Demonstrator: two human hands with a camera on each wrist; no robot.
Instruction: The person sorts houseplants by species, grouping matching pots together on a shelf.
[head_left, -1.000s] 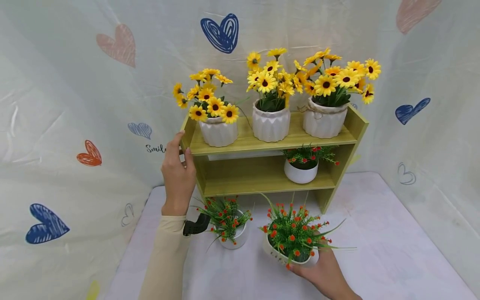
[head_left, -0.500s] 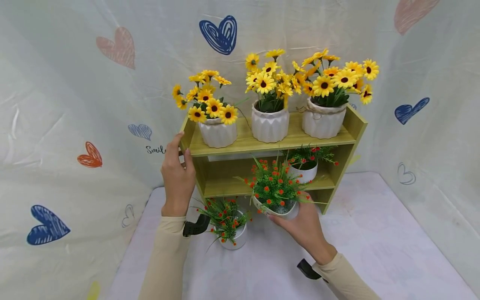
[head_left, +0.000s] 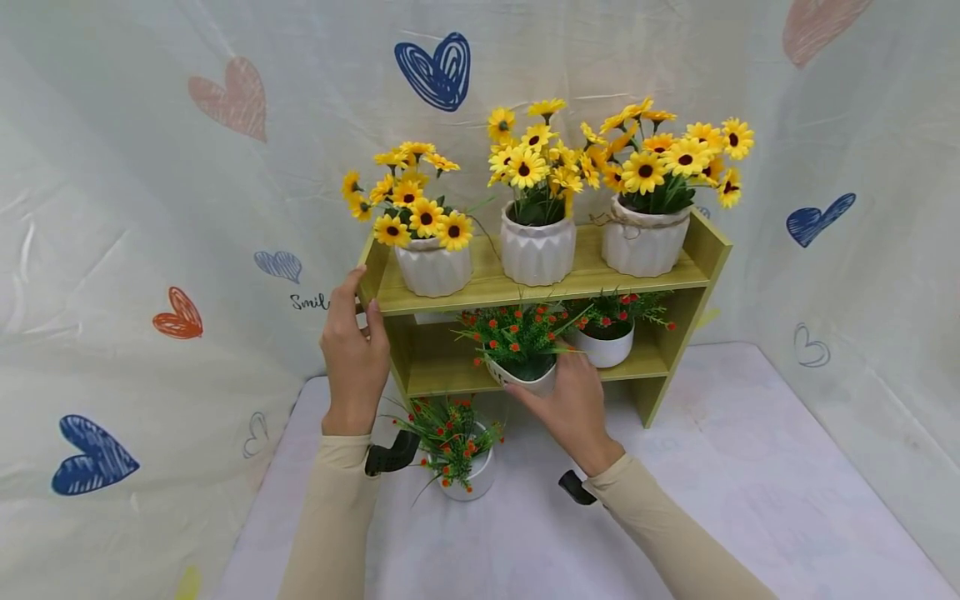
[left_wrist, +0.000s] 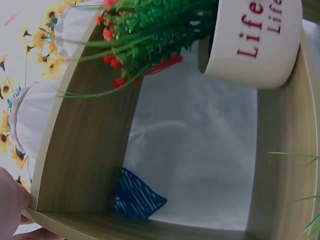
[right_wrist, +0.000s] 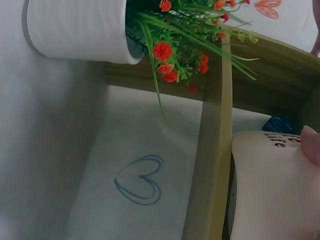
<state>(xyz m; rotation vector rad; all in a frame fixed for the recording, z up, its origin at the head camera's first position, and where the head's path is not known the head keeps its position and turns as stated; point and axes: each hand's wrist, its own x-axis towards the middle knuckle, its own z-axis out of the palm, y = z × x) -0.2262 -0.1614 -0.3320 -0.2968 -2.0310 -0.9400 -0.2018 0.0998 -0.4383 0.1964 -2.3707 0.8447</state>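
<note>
In the head view my left hand (head_left: 354, 358) grips the upper left end of the wooden shelf rack (head_left: 437, 360), thumb at the front edge. My right hand (head_left: 573, 408) holds a cream pot (head_left: 534, 382) of red-flowered artificial plant (head_left: 513, 333) at the middle board. Dark red "Life" lettering marks this pot (left_wrist: 255, 50) in the left wrist view, where its base is close to or on the board; I cannot tell which. The right wrist view shows my thumb (right_wrist: 311, 142) against the pot's side. A white pot (head_left: 603, 343) with similar flowers stands to its right.
Along the top board stand three white pots of yellow flowers, at the left (head_left: 435, 268), middle (head_left: 538, 254) and right (head_left: 647, 242). Another white pot (head_left: 474, 477) of red flowers is on the table (head_left: 750, 467), before the rack's lower left. A heart-printed curtain (head_left: 150, 167) hangs behind.
My right hand has carried the lettered pot up from low in front of the rack, leftward and forward, to the middle board. My left hand keeps its grip on the rack.
</note>
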